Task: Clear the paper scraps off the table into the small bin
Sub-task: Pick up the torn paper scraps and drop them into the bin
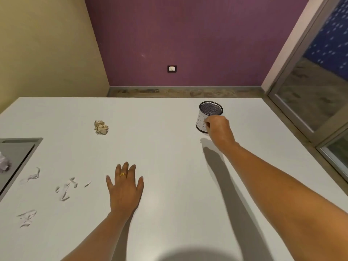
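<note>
A small black mesh bin [210, 109] with a white paper label stands upright at the far right of the white table [169, 147]. My right hand [218, 127] grips its side, fingers curled round the wall. My left hand [125, 187] lies flat on the table in the middle, fingers spread, a gold ring on one finger. A crumpled beige paper ball [101, 127] sits at the far left-centre. Several thin white paper scraps [66, 188] lie scattered left of my left hand, with more [27, 217] nearer the front left.
A grey recessed tray [17, 155] is set into the table's left edge, with a crumpled white paper [4, 162] in it. A glass door frame runs along the right side of the table. A purple wall with a socket stands beyond the far edge.
</note>
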Demonstrator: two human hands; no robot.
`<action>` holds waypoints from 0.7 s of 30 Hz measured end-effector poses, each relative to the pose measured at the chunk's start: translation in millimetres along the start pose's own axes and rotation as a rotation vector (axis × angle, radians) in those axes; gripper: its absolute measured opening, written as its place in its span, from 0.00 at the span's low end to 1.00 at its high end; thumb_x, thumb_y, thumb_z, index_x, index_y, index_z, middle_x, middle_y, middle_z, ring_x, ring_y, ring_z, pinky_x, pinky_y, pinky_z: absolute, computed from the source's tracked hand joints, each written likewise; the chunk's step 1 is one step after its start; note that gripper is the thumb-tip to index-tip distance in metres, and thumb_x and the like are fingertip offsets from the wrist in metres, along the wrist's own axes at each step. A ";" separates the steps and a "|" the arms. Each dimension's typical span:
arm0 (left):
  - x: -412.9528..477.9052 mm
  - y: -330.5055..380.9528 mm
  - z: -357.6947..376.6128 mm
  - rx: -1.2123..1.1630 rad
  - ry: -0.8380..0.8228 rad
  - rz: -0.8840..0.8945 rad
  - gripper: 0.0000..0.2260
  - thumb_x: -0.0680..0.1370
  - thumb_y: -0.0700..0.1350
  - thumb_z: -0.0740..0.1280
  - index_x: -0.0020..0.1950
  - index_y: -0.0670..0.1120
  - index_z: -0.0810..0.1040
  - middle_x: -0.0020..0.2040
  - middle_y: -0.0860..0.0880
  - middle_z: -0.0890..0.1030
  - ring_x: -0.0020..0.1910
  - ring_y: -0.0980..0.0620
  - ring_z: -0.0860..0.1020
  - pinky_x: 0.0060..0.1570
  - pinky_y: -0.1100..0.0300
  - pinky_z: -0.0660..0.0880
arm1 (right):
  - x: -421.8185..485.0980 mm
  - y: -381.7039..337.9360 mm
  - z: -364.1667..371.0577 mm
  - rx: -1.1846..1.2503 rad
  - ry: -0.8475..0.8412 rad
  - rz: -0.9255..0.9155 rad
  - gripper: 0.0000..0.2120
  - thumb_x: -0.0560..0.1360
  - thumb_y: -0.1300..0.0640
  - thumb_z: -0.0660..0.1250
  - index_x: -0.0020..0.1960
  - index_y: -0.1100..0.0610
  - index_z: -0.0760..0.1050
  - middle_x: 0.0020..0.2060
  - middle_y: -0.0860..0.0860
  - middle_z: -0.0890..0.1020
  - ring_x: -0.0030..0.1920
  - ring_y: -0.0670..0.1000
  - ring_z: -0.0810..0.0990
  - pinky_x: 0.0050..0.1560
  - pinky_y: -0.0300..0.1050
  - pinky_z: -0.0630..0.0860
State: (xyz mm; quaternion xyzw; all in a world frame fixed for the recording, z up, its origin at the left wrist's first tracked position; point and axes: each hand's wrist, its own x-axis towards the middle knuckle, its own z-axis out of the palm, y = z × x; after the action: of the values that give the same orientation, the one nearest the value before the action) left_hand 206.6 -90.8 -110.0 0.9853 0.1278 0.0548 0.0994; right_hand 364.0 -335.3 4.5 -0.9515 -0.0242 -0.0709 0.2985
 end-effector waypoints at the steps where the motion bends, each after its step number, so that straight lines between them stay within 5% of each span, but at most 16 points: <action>1: 3.9 -2.3 0.7 0.002 -0.003 0.004 0.26 0.74 0.56 0.48 0.61 0.42 0.74 0.63 0.41 0.76 0.65 0.39 0.71 0.57 0.32 0.66 | 9.4 -0.3 -1.9 0.014 -0.004 0.018 0.10 0.75 0.67 0.56 0.44 0.70 0.75 0.38 0.60 0.77 0.40 0.58 0.72 0.33 0.32 0.70; 4: 8.8 -5.2 3.6 -0.017 0.006 -0.013 0.27 0.74 0.57 0.47 0.64 0.44 0.72 0.65 0.42 0.74 0.68 0.41 0.68 0.61 0.33 0.63 | 35.3 1.1 -5.0 0.001 0.018 0.030 0.12 0.77 0.66 0.56 0.52 0.69 0.76 0.45 0.60 0.78 0.43 0.56 0.73 0.37 0.28 0.68; 6: 8.6 -4.4 5.5 -0.032 0.021 -0.022 0.28 0.74 0.57 0.46 0.65 0.45 0.71 0.66 0.43 0.73 0.69 0.43 0.67 0.63 0.35 0.61 | 47.8 3.0 -6.1 -0.041 0.099 0.019 0.12 0.74 0.70 0.57 0.52 0.71 0.77 0.50 0.64 0.81 0.50 0.63 0.79 0.52 0.48 0.77; 8: 8.6 -4.2 6.5 -0.036 0.023 -0.023 0.27 0.74 0.57 0.47 0.64 0.45 0.71 0.66 0.43 0.73 0.68 0.43 0.67 0.63 0.35 0.61 | 57.8 3.0 -5.2 -0.056 0.131 0.034 0.13 0.72 0.72 0.56 0.51 0.73 0.77 0.51 0.67 0.81 0.53 0.66 0.78 0.54 0.59 0.76; 11: 8.7 -4.8 6.9 -0.036 0.021 -0.023 0.26 0.74 0.57 0.48 0.64 0.45 0.71 0.65 0.43 0.74 0.67 0.42 0.68 0.62 0.35 0.62 | 72.3 2.0 -2.7 -0.110 0.102 0.062 0.14 0.73 0.72 0.55 0.52 0.72 0.77 0.51 0.66 0.81 0.53 0.66 0.78 0.52 0.57 0.78; 15: 8.6 -4.6 6.4 -0.014 0.018 -0.021 0.25 0.75 0.56 0.49 0.63 0.45 0.72 0.64 0.43 0.75 0.66 0.42 0.70 0.61 0.35 0.64 | 78.9 1.9 1.7 -0.156 0.025 0.056 0.11 0.74 0.71 0.56 0.44 0.69 0.77 0.36 0.59 0.78 0.41 0.61 0.74 0.33 0.41 0.72; 21: 8.5 -4.9 6.5 0.003 0.015 -0.025 0.25 0.75 0.56 0.49 0.63 0.44 0.72 0.64 0.42 0.75 0.66 0.42 0.70 0.60 0.34 0.65 | 80.8 7.1 5.7 -0.217 0.051 0.022 0.14 0.74 0.71 0.57 0.54 0.66 0.78 0.51 0.63 0.81 0.51 0.62 0.79 0.53 0.53 0.76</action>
State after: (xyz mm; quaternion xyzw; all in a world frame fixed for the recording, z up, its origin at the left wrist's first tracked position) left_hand 214.5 -85.1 -116.6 0.9833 0.1408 0.0607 0.0975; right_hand 445.3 -337.5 7.9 -0.9763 0.0015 -0.0941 0.1948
